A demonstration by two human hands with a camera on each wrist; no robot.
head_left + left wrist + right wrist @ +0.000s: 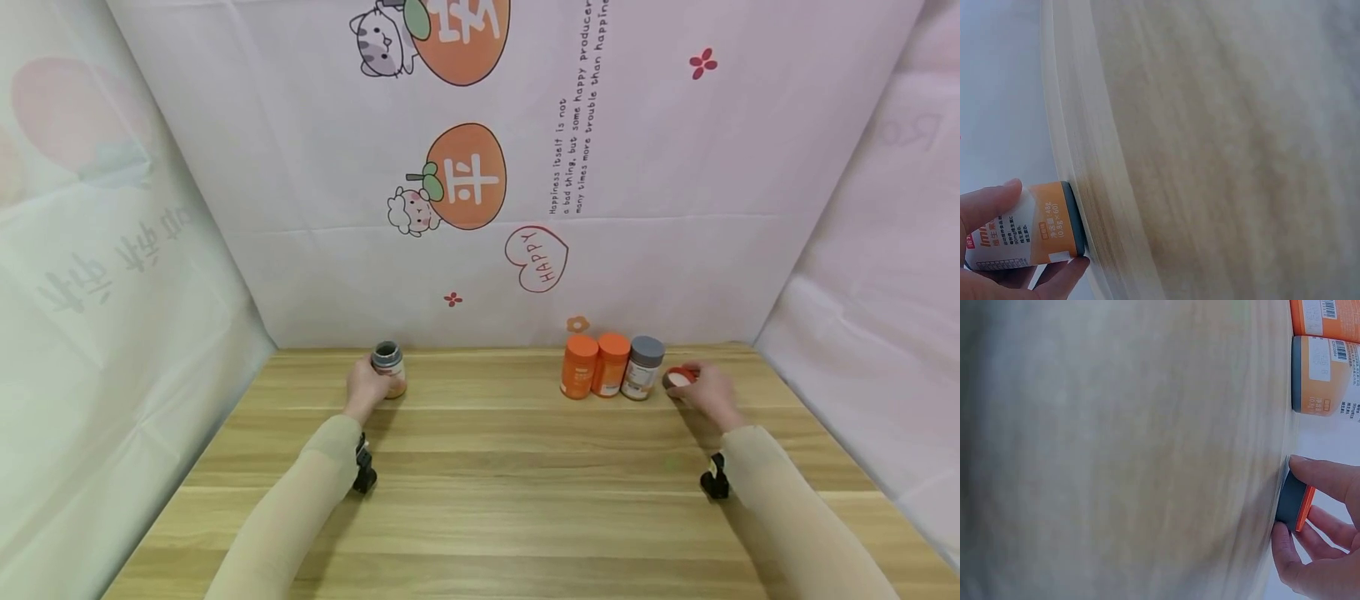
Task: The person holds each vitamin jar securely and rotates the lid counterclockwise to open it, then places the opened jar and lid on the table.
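Observation:
On the left side of the table, my left hand (367,387) grips a small supplement jar (389,367) with a dark, uncapped mouth. Thumb and fingers wrap the white and orange label of that jar (1054,219) in the left wrist view, its base at the tabletop. Over at the right, my right hand (712,393) pinches a jar lid (678,380) low at the table surface, a pale inside facing up. The right wrist view shows this lid (1291,499) as a dark grey cap with an orange-red rim between thumb and fingers.
Left of the right hand stand two orange jars (579,367) in a row with a grey-capped jar (642,368). A white printed cloth (645,275) rises behind the wooden table (480,483), and pale cloth hangs along both sides.

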